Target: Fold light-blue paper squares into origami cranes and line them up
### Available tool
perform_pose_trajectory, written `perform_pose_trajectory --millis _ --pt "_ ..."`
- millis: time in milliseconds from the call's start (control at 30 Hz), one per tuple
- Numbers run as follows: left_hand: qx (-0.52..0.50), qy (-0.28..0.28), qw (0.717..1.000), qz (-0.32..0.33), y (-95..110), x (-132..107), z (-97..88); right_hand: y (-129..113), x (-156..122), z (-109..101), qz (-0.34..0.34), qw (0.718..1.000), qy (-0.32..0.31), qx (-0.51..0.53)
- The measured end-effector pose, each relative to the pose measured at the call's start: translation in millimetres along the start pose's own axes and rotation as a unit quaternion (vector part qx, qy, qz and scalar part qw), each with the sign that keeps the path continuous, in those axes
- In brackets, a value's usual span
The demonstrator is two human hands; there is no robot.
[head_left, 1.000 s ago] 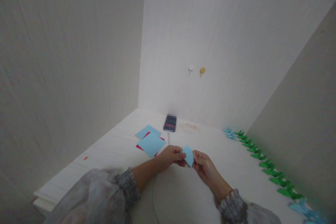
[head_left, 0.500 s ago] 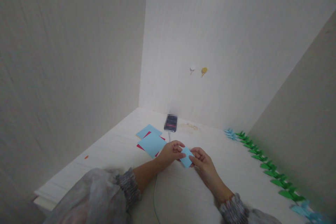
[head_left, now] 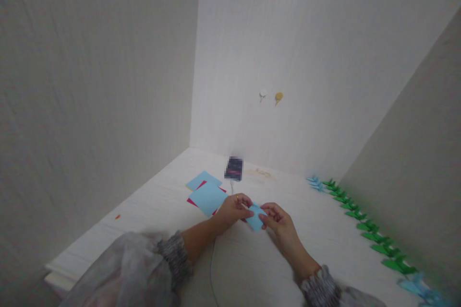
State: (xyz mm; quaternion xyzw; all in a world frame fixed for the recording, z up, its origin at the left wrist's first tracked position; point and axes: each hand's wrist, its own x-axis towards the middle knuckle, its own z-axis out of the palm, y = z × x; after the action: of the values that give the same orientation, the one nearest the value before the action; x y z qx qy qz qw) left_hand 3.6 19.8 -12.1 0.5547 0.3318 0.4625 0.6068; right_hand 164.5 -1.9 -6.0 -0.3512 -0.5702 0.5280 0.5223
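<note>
A small light-blue folded paper (head_left: 255, 220) is held between both hands above the white table. My left hand (head_left: 234, 211) pinches its left side between thumb and fingers, and a ring shows on one finger. On the opposite side my right hand (head_left: 279, 220) grips the paper with its thumb on top. The fingers behind the paper are partly hidden. Left of my left hand lie light-blue square sheets (head_left: 209, 197), with red paper corners (head_left: 192, 202) sticking out from under the nearer one.
A dark, pixelated phone-like device (head_left: 234, 169) stands near the back wall, its cable (head_left: 212, 268) running toward me. Folded green paper pieces (head_left: 367, 227) line the right side, with blue folded pieces (head_left: 316, 183) at the far end. Two hooks (head_left: 279, 97) hang on the wall. An orange scrap (head_left: 117, 217) lies left.
The top edge of the blue paper looks slightly more raised or bent between my fingers. Both hands stay in nearly the same place, still gripping it.
</note>
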Motion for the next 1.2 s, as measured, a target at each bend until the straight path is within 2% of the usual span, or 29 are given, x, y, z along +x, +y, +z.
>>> perform_pose_trajectory --millis 167,400,767,1033,1200 --pt "0.006 -0.085 0.995 -0.044 2.8 -4.8 1.5 -3.4 -2.3 2.1 0.009 0.999 -0.004 -0.035" --pt "-0.043 -0.105 0.993 -0.028 13.1 -10.2 3.2 -6.0 -2.9 1.7 0.006 0.999 -0.027 -0.035" --pt "-0.103 -0.054 0.993 -0.032 10.6 -8.5 4.6 -8.3 -6.8 3.3 0.047 0.999 0.003 0.018" --pt "-0.138 -0.046 0.989 -0.041 10.7 -8.4 3.6 -6.9 -8.0 3.2 0.002 1.0 -0.024 0.008" --pt "-0.15 -0.058 0.986 -0.05 12.6 -9.9 6.6 -10.6 -9.5 4.0 -0.016 1.0 -0.008 -0.015"
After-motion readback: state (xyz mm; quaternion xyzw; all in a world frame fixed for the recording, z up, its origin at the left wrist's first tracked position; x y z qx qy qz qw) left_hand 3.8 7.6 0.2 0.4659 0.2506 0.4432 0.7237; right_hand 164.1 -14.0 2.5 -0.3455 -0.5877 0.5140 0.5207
